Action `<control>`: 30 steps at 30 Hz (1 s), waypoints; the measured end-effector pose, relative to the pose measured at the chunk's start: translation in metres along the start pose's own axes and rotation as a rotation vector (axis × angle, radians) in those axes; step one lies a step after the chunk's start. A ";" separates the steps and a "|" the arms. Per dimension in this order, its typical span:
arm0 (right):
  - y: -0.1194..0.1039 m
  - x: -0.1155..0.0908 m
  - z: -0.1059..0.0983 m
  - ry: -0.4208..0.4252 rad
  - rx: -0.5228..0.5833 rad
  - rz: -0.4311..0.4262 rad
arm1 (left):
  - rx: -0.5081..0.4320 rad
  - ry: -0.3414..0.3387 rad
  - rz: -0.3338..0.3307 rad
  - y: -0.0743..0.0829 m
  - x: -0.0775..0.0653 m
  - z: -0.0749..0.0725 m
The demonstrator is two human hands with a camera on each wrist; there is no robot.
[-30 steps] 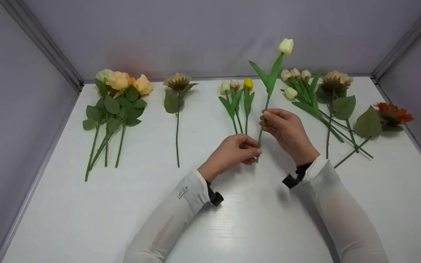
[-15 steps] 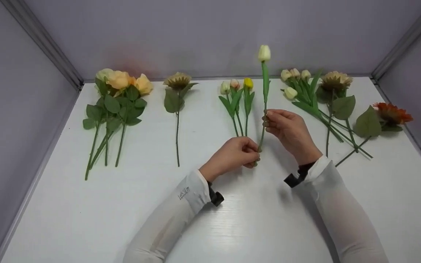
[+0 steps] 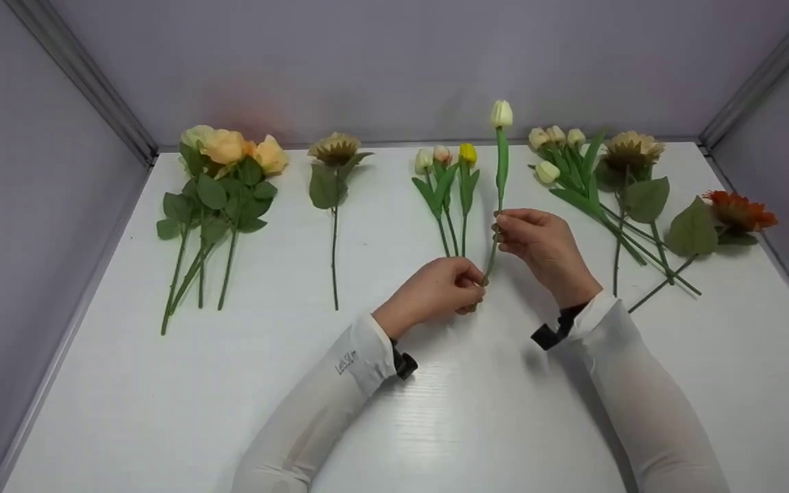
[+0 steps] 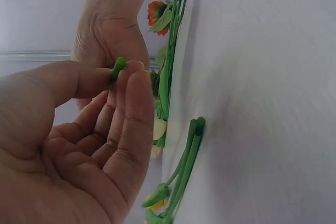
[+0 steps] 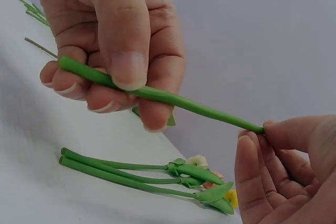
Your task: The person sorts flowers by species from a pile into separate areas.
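A single white tulip [image 3: 501,114] is held up off the table, bloom toward the back wall, its green stem slightly curved. My left hand [image 3: 432,291] pinches the stem near its lower end between thumb and fingers; the cut stem tip [image 5: 64,64] sticks out past it in the right wrist view. Higher on the same stem, my right hand [image 3: 542,246] pinches it with thumb and index finger. Just left of the held flower lie a white tulip [image 3: 424,161], a pink tulip [image 3: 442,154] and a yellow tulip [image 3: 468,153], their lower stems behind my left hand.
Orange and pale roses [image 3: 224,147] lie at the back left, with a beige sunflower [image 3: 335,149] beside them. At right are several pale tulips [image 3: 555,135], another beige sunflower [image 3: 633,149] and an orange flower [image 3: 740,211]. Grey walls [image 3: 394,68] enclose the white table [image 3: 161,411].
The held tulip's bloom has swung left and come down, from leaning right to nearly upright. Both hands keep their pinch on the stem and have shifted only slightly.
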State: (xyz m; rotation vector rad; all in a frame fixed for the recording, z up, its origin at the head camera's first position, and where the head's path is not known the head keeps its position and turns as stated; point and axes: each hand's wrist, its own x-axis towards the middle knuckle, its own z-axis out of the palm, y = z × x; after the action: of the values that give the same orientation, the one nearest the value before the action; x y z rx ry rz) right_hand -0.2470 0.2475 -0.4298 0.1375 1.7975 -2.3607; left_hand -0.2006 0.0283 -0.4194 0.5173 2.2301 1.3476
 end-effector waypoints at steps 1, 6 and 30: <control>0.000 0.001 -0.001 0.007 -0.015 0.006 | 0.056 0.011 0.007 0.001 -0.001 -0.003; -0.002 0.011 -0.008 0.051 -0.150 0.052 | 0.236 0.143 0.041 0.011 -0.015 -0.026; 0.010 0.051 0.016 0.063 -0.566 0.237 | 0.330 0.294 0.095 0.028 -0.042 -0.059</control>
State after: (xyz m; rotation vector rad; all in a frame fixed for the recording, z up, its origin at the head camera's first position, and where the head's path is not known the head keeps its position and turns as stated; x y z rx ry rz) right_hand -0.2942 0.2259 -0.4441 0.3270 2.2531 -1.6363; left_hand -0.1985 -0.0247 -0.3623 0.5750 2.7248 1.1655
